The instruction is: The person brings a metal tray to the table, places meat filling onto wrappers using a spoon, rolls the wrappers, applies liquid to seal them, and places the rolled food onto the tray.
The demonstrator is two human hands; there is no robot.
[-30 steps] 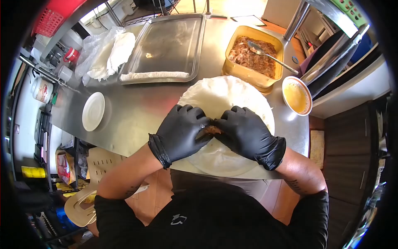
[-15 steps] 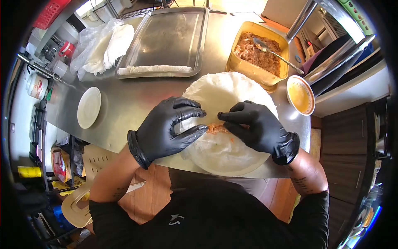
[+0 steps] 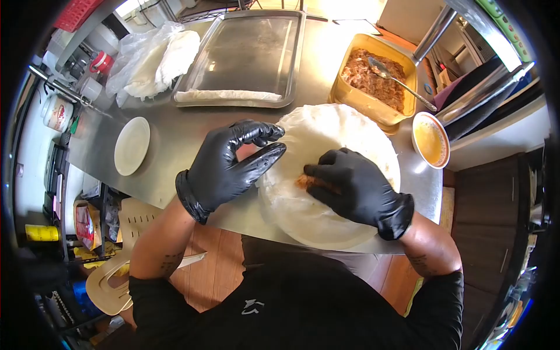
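Filling (image 3: 300,182) under a gloved right hand (image 3: 363,188), on a pale round sheet (image 3: 326,123).
The filling lies near the sheet's middle; the right fingers bend down onto it, though I can't tell whether they pinch any. The left hand (image 3: 217,166) is empty, thumb and fingers parted, at the sheet's left edge. This looks like shaping the filling; the next move seems to call for light, even pressure.

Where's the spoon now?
Head view, upper right: the spoon rests on the reddish filling in the yellow tub, its handle crossing the rim toward the bowl.
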